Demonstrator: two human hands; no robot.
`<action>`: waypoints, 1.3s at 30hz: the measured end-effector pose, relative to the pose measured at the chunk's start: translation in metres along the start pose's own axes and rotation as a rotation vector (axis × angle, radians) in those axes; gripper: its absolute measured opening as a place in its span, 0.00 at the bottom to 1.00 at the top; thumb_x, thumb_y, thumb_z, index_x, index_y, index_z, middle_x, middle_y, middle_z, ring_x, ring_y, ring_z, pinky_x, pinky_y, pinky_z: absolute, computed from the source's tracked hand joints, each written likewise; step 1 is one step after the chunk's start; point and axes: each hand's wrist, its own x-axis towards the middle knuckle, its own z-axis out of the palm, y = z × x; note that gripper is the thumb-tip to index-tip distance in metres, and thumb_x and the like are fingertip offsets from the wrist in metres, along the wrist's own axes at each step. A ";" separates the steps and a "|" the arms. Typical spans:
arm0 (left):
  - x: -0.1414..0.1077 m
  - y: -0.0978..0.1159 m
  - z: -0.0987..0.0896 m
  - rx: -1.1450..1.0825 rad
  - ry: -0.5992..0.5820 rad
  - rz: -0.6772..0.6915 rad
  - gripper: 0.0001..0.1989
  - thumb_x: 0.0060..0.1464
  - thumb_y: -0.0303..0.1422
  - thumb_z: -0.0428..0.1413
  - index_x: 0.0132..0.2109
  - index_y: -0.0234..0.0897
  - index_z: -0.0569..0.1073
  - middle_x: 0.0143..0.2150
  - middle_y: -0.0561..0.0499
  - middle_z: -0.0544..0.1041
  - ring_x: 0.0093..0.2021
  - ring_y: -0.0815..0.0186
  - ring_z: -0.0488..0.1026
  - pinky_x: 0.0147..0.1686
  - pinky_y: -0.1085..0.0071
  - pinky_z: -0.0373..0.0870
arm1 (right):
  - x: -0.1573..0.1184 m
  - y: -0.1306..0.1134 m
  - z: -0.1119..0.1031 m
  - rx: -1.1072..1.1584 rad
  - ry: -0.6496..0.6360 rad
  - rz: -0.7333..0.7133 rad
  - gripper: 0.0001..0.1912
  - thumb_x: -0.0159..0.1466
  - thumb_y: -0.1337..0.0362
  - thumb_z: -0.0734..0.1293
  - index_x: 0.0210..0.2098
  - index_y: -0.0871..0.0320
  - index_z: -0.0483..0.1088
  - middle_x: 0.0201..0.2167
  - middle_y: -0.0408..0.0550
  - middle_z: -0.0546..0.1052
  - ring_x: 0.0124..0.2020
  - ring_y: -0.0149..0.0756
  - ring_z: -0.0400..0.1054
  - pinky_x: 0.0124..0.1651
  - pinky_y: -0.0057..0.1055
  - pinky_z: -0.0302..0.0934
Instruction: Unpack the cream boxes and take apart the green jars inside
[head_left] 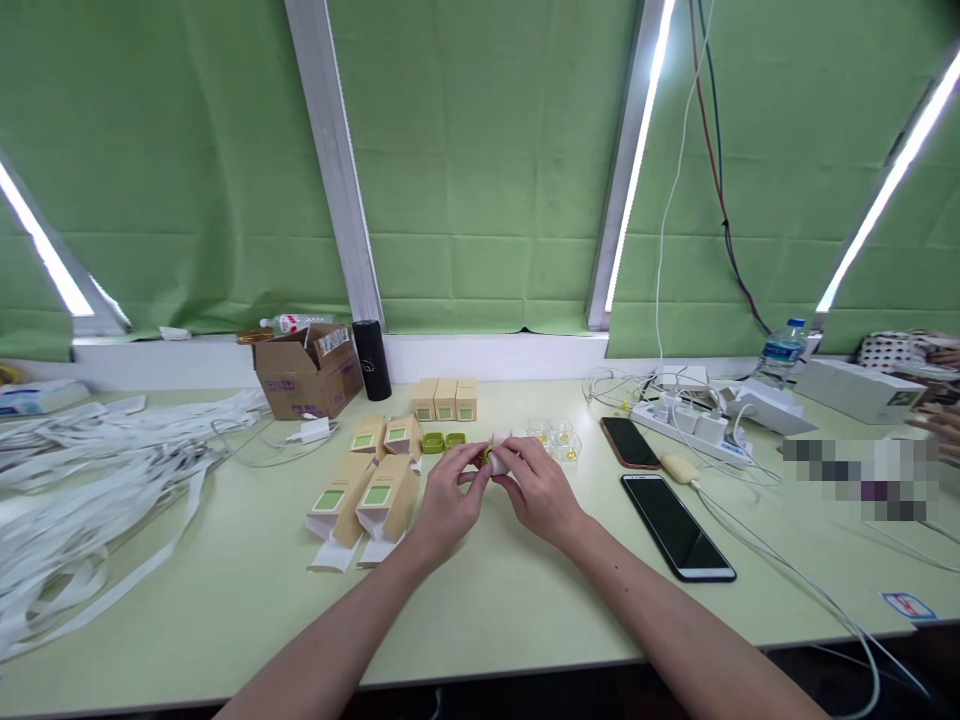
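A small, rounded white piece (498, 462) with a green part (486, 455) is pinched by the fingertips of both the left hand (454, 497) and the right hand (543, 492), just left of the clear plastic tray (577, 443); its full shape is hidden by the fingers. Farther left of the tray, smooth green cases (433, 442) and matte beige cartons (389, 488) with white flaps are set. To its right, glossy-screened phones (677, 525) are laid flat.

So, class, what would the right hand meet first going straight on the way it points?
The right hand would first meet the small pale item it touches, then probably the left hand; depth is unclear there.
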 end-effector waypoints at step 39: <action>0.006 -0.001 0.003 0.177 0.026 0.028 0.14 0.63 0.32 0.52 0.50 0.37 0.80 0.51 0.43 0.81 0.49 0.59 0.80 0.44 0.63 0.82 | 0.002 -0.006 0.010 -0.205 -0.104 0.030 0.19 0.76 0.67 0.56 0.64 0.59 0.62 0.53 0.63 0.74 0.50 0.50 0.74 0.46 0.44 0.74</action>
